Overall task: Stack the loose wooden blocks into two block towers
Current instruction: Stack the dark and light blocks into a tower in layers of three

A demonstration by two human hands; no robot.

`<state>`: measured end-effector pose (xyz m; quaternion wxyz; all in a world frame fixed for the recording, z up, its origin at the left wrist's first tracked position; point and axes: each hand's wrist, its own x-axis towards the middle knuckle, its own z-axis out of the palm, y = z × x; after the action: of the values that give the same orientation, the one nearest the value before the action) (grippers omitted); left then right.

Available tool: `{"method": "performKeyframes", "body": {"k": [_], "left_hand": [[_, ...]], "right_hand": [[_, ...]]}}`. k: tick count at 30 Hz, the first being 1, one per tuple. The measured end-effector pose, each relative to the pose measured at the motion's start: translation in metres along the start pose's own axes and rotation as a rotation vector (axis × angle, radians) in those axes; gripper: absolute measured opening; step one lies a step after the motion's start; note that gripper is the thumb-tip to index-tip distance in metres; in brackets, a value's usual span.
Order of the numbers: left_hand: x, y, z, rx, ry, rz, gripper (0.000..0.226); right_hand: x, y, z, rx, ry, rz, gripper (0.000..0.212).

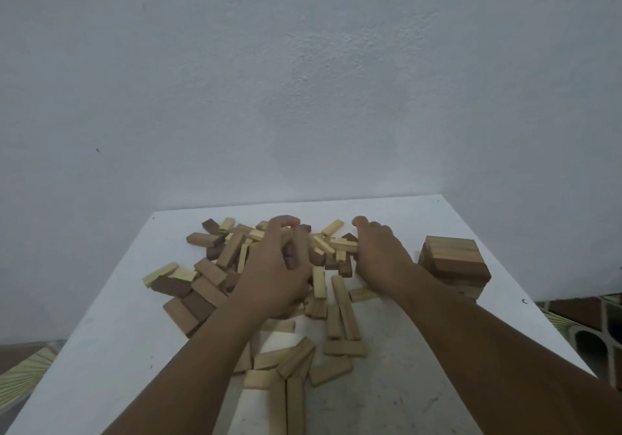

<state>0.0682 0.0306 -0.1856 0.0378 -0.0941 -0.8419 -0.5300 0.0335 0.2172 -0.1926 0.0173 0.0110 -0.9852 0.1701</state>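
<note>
Gripping a brown block (pixel 293 249) with curled fingers (pixel 284 221), left hand (pixel 272 274) at centre of the loose pile (pixel 215 266) on the white table (pixel 420 350). Right hand (pixel 382 252) at 3 o'clock of the left, fingers curled onto pale blocks (pixel 343 245); grip or mere touch cannot be told. Started tower (pixel 452 261) at 3 o'clock of the right hand, near the table edge. More loose blocks (pixel 343 316) at 6 o'clock.

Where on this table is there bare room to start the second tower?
Bare table lies left of the loose blocks, and along the far edge behind them. Another patch sits near the right arm, before the finished tower. The middle, around both hands, is crowded.
</note>
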Motion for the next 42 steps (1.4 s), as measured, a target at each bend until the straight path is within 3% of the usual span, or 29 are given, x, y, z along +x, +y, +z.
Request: {"method": "performKeyframes", "body": {"k": [3, 7, 10, 13, 18, 22, 27, 31, 35, 42], "left_hand": [[0.007, -0.001, -0.007, -0.008, 0.036, 0.074, 0.041], [0.023, 0.001, -0.013, 0.460, -0.068, 0.111, 0.049], [0.032, 0.009, -0.012, 0.866, -0.160, 0.115, 0.038], [0.037, 0.011, -0.007, 1.023, -0.195, 0.105, 0.031], [0.042, 0.007, 0.003, 0.983, -0.073, 0.127, 0.021], [0.036, 0.006, 0.005, 0.778, 0.040, 0.168, 0.016], [-0.005, 0.025, 0.028, 0.475, -0.007, 0.187, 0.016], [-0.045, 0.044, 0.068, 0.634, -0.110, 0.185, 0.024], [-0.067, 0.054, 0.095, 0.814, -0.195, 0.137, 0.038], [-0.080, 0.044, 0.101, 0.826, -0.187, 0.131, 0.035]], "right_hand": [[0.000, -0.003, 0.000, 0.055, 0.009, 0.093, 0.037], [-0.001, -0.004, -0.006, 0.163, 0.043, 0.188, 0.030], [-0.010, -0.009, -0.016, 0.186, 0.081, 0.225, 0.038], [-0.025, -0.014, -0.028, 0.214, 0.091, 0.194, 0.051], [-0.072, -0.009, -0.034, 0.266, 0.165, 0.077, 0.055], [-0.119, 0.010, -0.028, 0.317, 0.123, 0.042, 0.042], [-0.158, 0.052, -0.017, 0.191, 0.090, 0.088, 0.027], [-0.169, 0.078, -0.013, 0.165, 0.095, 0.119, 0.027], [-0.175, 0.087, 0.003, 0.206, 0.214, 0.073, 0.033], [-0.180, 0.088, 0.006, 0.266, 0.274, -0.022, 0.044]]}}
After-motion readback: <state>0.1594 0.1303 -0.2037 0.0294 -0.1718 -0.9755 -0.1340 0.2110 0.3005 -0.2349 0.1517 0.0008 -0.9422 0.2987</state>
